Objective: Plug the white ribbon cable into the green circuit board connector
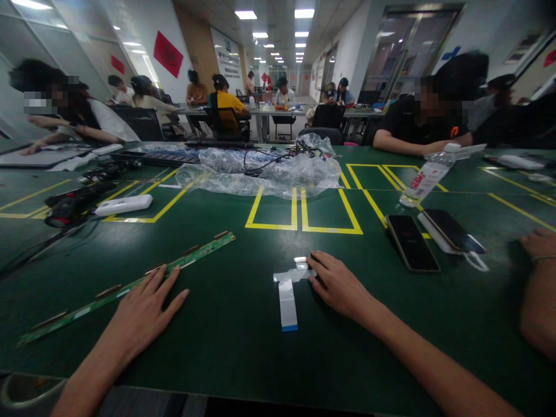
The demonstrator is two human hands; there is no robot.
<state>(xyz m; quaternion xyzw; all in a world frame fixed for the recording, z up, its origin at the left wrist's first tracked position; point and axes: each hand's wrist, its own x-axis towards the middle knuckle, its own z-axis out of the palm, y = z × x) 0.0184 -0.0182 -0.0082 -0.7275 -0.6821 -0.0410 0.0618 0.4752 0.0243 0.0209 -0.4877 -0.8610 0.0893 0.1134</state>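
Note:
A long, narrow green circuit board [208, 247] with several connectors along it lies slantwise on the green table. My left hand [145, 307] rests with spread fingers, its fingertips on the board's near edge. To the right, a white flat ribbon cable [288, 307] with a blue end lies on the table, and a strip of clear tape [284, 276] crosses it. My right hand [336, 284] lies flat beside the cable, its fingers stretched out, fingertips touching the tape and the cable's far end. Neither hand grips anything.
Clear plastic wrap [260, 174] with black cables lies ahead. At right are a water bottle [423, 182], a phone [412, 243] and another phone [454, 229] on a white power bank. A white device [124, 205] lies left. Another person's arm [541, 289] rests at far right.

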